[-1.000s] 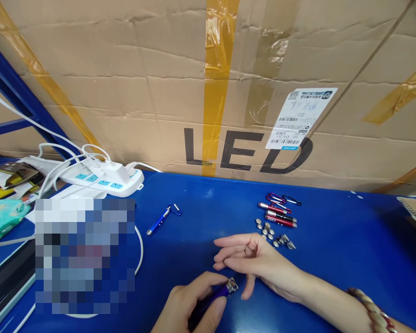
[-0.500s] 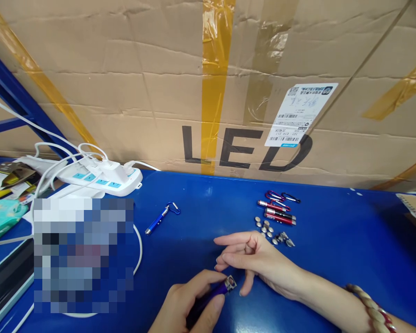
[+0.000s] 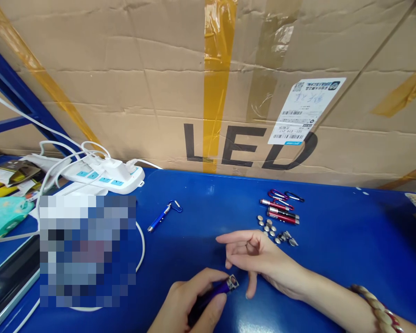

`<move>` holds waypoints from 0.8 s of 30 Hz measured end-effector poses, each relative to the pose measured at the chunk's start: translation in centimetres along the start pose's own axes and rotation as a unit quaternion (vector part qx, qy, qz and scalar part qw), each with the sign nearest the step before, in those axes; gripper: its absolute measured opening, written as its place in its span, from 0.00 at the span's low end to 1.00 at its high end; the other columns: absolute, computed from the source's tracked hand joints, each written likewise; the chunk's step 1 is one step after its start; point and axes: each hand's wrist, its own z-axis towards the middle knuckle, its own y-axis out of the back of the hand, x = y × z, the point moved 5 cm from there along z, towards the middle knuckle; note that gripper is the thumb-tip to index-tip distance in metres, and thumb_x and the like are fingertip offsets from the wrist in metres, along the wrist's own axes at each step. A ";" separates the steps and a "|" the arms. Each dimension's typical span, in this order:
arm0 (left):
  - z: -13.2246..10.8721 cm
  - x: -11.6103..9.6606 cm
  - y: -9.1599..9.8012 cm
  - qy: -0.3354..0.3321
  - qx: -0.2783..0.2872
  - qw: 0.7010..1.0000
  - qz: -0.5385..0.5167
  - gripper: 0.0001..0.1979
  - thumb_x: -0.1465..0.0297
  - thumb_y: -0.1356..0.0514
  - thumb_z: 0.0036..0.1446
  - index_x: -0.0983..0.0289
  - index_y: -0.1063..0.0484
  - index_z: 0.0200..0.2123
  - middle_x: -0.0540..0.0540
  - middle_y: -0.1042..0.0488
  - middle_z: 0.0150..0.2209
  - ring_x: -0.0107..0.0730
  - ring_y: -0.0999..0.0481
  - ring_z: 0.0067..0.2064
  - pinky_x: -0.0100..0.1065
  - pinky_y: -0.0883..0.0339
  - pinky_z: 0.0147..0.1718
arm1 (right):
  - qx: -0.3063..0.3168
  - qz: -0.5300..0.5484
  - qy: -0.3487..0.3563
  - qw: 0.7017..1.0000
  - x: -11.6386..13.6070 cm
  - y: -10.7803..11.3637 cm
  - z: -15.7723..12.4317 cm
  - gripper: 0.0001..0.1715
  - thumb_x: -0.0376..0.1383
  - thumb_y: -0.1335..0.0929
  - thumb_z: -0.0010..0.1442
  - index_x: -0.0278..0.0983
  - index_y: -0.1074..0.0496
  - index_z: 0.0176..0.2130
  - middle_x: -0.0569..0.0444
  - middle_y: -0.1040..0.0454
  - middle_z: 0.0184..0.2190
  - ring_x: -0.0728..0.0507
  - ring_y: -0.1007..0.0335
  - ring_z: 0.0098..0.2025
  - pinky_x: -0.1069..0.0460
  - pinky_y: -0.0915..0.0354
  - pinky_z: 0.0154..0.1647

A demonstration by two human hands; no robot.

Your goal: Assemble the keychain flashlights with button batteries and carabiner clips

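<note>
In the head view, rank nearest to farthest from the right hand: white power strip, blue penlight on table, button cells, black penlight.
1. Button cells, just beyond the right hand.
2. Black penlight, behind them.
3. Blue penlight, off to the left.
4. White power strip, far left.

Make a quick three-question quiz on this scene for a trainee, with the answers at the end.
1. What does the left hand hold?
2. True or false: the discs lie to the left of the blue penlight in the picture.
3. Which large word is on the box: (a) USB, (b) LED or (c) FAN?

Key:
1. A purple tube with a metal end.
2. False; they lie to its right.
3. b
</note>
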 end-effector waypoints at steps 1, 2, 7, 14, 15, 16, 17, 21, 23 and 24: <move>0.0 -0.1 0.0 0.000 0.003 1.000 0.000 0.11 0.67 0.48 0.62 0.64 0.30 0.42 0.45 0.40 0.20 0.23 0.41 0.21 0.23 0.46 0.21 | 0.003 -0.002 -0.001 1.000 0.0 0.0 0.0 0.19 0.35 0.25 0.46 0.36 0.23 0.40 0.55 0.28 0.26 0.50 0.30 0.25 0.59 0.30 0.14; 0.0 -0.1 0.0 0.000 0.004 1.000 0.001 0.11 0.68 0.49 0.62 0.64 0.30 0.42 0.45 0.40 0.20 0.23 0.41 0.21 0.23 0.46 0.21 | 0.005 -0.004 -0.003 1.000 -0.1 0.0 0.0 0.19 0.36 0.25 0.46 0.36 0.23 0.40 0.56 0.29 0.25 0.51 0.30 0.25 0.59 0.30 0.15; -0.1 -0.4 0.0 0.001 0.006 1.000 0.003 0.11 0.69 0.49 0.61 0.65 0.30 0.43 0.45 0.39 0.20 0.23 0.39 0.20 0.24 0.45 0.21 | 0.010 -0.026 -0.010 1.000 -0.2 0.0 -0.1 0.20 0.35 0.25 0.45 0.36 0.24 0.41 0.55 0.29 0.25 0.50 0.31 0.28 0.59 0.30 0.16; 0.3 -0.7 0.2 0.008 0.007 1.000 0.000 0.14 0.66 0.51 0.60 0.68 0.31 0.43 0.46 0.39 0.19 0.25 0.40 0.19 0.25 0.46 0.20 | -0.006 -0.074 -0.015 0.997 -0.2 -0.2 -0.2 0.23 0.37 0.25 0.46 0.37 0.26 0.44 0.56 0.30 0.28 0.51 0.32 0.28 0.60 0.30 0.16; 0.3 -0.8 0.3 0.005 0.001 1.000 0.001 0.15 0.66 0.51 0.60 0.68 0.30 0.42 0.47 0.39 0.19 0.25 0.40 0.19 0.26 0.46 0.20 | -0.013 -0.080 -0.014 0.997 -0.2 -0.1 -0.2 0.23 0.38 0.25 0.47 0.37 0.26 0.44 0.56 0.29 0.28 0.51 0.32 0.27 0.60 0.30 0.16; 0.3 -0.8 0.4 0.004 -0.004 1.000 0.004 0.15 0.66 0.51 0.60 0.69 0.30 0.42 0.47 0.39 0.19 0.25 0.40 0.19 0.26 0.46 0.20 | -0.019 -0.087 -0.014 0.996 -0.2 -0.1 -0.3 0.24 0.39 0.25 0.47 0.37 0.26 0.44 0.56 0.29 0.29 0.52 0.32 0.27 0.60 0.30 0.16; 0.3 -0.9 0.4 0.005 -0.009 1.000 0.005 0.15 0.67 0.51 0.60 0.69 0.30 0.42 0.47 0.39 0.19 0.25 0.40 0.19 0.26 0.46 0.20 | -0.024 -0.093 -0.013 0.995 -0.2 -0.1 -0.3 0.24 0.40 0.26 0.47 0.37 0.26 0.45 0.56 0.30 0.29 0.52 0.32 0.26 0.60 0.30 0.15; 0.2 -0.8 0.4 0.016 -0.010 1.000 -0.009 0.16 0.66 0.51 0.59 0.70 0.30 0.42 0.47 0.39 0.19 0.25 0.40 0.19 0.25 0.46 0.20 | -0.034 -0.113 -0.005 0.993 -0.2 -0.1 -0.5 0.25 0.44 0.26 0.47 0.37 0.26 0.44 0.57 0.31 0.27 0.51 0.31 0.26 0.61 0.31 0.15; 0.3 -0.9 0.5 0.010 -0.010 1.000 -0.021 0.18 0.64 0.51 0.60 0.71 0.29 0.41 0.47 0.39 0.19 0.25 0.39 0.20 0.26 0.44 0.22 | -0.044 -0.128 -0.001 0.991 -0.3 0.0 -0.5 0.25 0.45 0.26 0.46 0.38 0.26 0.43 0.58 0.32 0.27 0.51 0.30 0.26 0.61 0.31 0.15; 0.4 -1.0 0.6 0.005 -0.011 1.000 -0.025 0.19 0.64 0.52 0.61 0.72 0.29 0.41 0.47 0.39 0.18 0.25 0.39 0.20 0.26 0.44 0.22 | -0.047 -0.136 -0.001 0.990 -0.4 0.1 -0.4 0.25 0.46 0.26 0.46 0.38 0.26 0.43 0.58 0.32 0.27 0.52 0.30 0.24 0.61 0.31 0.15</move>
